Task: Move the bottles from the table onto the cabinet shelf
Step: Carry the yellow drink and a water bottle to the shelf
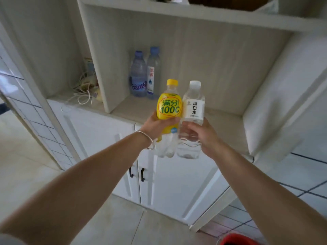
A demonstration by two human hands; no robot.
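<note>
My left hand (159,125) grips a yellow-labelled bottle (169,106) with a yellow cap. My right hand (198,133) grips a clear water bottle (193,105) with a white cap and white label. Both bottles are upright, side by side and touching, held in the air in front of the cabinet shelf (228,124). Two blue-capped water bottles stand at the shelf's back left: a wider blue-labelled bottle (138,75) and a slimmer white-labelled bottle (153,73) beside it.
The white cabinet has closed lower doors with dark handles (142,174). A side compartment on the left holds tangled cords (83,93). An upper shelf board (194,15) runs overhead. A red object (237,239) sits on the floor at the bottom right.
</note>
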